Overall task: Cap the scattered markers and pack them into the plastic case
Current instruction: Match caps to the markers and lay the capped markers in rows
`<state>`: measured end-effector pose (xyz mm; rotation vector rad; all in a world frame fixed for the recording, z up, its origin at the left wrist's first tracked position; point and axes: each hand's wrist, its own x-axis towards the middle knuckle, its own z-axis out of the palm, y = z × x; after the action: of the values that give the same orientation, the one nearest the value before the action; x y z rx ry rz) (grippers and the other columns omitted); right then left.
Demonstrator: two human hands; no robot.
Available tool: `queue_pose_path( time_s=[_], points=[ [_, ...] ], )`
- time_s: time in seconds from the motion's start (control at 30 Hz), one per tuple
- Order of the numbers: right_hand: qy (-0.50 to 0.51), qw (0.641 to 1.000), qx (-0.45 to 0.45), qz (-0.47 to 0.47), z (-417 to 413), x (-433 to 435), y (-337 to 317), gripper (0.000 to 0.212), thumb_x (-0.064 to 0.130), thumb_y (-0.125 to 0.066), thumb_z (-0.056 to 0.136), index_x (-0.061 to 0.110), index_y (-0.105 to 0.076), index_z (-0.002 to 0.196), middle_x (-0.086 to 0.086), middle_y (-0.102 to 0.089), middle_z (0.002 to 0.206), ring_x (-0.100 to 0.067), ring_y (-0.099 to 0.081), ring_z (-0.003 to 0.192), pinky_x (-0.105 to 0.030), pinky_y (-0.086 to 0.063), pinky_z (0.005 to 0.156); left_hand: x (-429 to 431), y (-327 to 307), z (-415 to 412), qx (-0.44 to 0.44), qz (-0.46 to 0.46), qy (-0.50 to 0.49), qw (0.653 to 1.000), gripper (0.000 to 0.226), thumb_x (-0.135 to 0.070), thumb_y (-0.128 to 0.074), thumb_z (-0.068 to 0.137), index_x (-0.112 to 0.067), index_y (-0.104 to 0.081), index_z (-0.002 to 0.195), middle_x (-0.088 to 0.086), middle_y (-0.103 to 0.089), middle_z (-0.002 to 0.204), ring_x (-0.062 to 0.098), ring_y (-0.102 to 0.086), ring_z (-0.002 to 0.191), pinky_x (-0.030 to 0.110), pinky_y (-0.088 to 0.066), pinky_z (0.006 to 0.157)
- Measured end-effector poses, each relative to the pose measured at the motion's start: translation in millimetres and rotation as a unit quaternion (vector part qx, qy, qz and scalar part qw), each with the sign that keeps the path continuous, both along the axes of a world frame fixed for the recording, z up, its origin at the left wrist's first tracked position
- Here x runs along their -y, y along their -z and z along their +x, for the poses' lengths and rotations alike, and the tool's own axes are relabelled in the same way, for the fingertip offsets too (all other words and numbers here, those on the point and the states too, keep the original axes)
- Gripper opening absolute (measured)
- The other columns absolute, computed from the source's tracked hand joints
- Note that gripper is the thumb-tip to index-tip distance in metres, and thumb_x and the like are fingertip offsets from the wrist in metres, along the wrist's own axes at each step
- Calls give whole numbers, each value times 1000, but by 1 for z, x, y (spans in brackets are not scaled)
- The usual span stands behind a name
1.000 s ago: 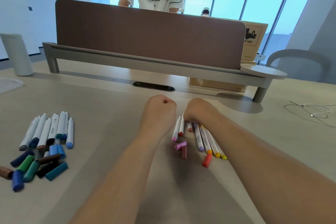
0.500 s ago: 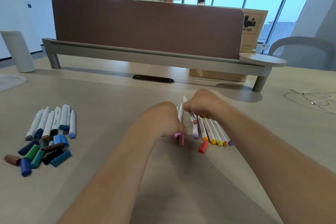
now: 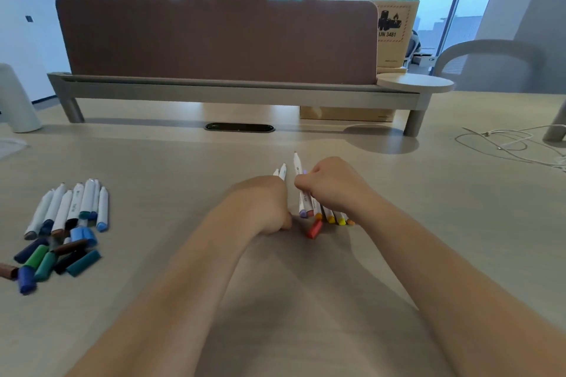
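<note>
My right hand [image 3: 332,190] grips a white marker [image 3: 297,176] with a purple end and tilts it up off the table. Under that hand lies a row of white markers with orange and yellow ends [image 3: 332,218]. A loose red cap [image 3: 315,228] lies just in front of them. My left hand [image 3: 260,205] is curled, its fingertips down on the table beside the red cap, over a small pink cap that it hides. Two white marker ends [image 3: 280,171] stick out beyond its knuckles.
At the left lies a second bunch of white markers with blue and green ends [image 3: 72,206], with several loose caps [image 3: 52,260] in front. A brown desk divider [image 3: 214,40] on a grey shelf crosses the back. White cables [image 3: 502,144] lie at the right.
My right hand has lifted the purple-ended marker out of the row. My left hand has moved right and down onto the pink cap, which no longer shows.
</note>
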<state>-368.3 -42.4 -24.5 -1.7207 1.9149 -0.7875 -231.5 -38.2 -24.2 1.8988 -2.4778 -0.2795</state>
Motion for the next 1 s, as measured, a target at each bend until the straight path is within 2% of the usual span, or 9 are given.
queue_pose_path(
  time_s=[0.1,0.2,0.27,0.37,0.5,0.63,0.73,0.87,1.0],
  points=[
    [-6,1000,10,-5,1,-1,-1,40,26,-63,80,15,-36,53,3,-26,44,-17,-27,44,-27,-21,48,-2,-1,0,-8,-2,-6,1000,47,-28,-61,87,0,-55,125,2,-47,65,21,-50,63,27,-38,57],
    [-21,1000,8,-3,1,-4,0,39,26,-62,81,14,-40,52,3,-28,45,-16,-28,45,-27,-22,48,0,-8,7,-98,-11,-20,995,17,-25,-62,84,-8,-64,81,5,-52,60,20,-47,54,25,-34,48],
    [-33,999,17,-4,0,-5,0,31,26,-61,81,13,-47,57,1,-32,50,-16,-31,48,-27,-25,50,7,-13,18,-191,-27,-36,981,28,-23,-60,85,-7,-65,64,3,-55,53,21,-47,53,24,-34,45],
    [-39,999,31,-13,-2,-6,1,23,29,-61,80,9,-61,68,-4,-48,59,-18,-43,55,-31,-36,56,21,-13,35,-358,0,-82,930,32,-24,-59,90,-2,-69,70,14,-69,70,23,-49,58,24,-36,50],
    [-77,992,96,12,-4,-6,0,21,23,-59,83,4,-66,85,0,-73,68,-20,-63,60,-39,-55,61,29,-10,43,-509,62,-104,852,24,-20,-66,92,0,-65,80,15,-71,76,14,-45,47,19,-33,39],
    [-115,985,130,9,-6,-14,-6,9,11,-57,91,6,-62,96,-7,-74,70,-20,-68,57,-24,-52,54,27,-9,41,-578,58,-95,809,15,-12,-67,91,2,-66,96,8,-58,70,10,-41,45,16,-30,38],
    [-124,988,95,-13,-9,-16,-8,5,17,-60,94,14,-63,94,-5,-72,69,-12,-66,53,-18,-50,51,27,-8,39,-626,64,-93,771,12,-4,-57,95,0,-68,92,7,-51,70,11,-40,49,19,-27,43],
    [-133,988,69,-24,-10,-17,-8,18,33,-61,96,18,-65,88,-2,-71,66,-7,-64,51,-24,-53,60,29,-5,35,-673,98,-114,724,23,-3,-46,101,0,-67,91,5,-50,68,10,-41,51,18,-28,43],
    [-148,986,78,6,-9,-21,-8,19,31,-63,96,13,-67,90,-8,-73,70,-15,-73,63,-29,-57,67,31,-2,34,-667,94,-115,730,28,-3,-42,102,-2,-67,90,5,-49,70,11,-40,53,20,-27,46]
  ],
)
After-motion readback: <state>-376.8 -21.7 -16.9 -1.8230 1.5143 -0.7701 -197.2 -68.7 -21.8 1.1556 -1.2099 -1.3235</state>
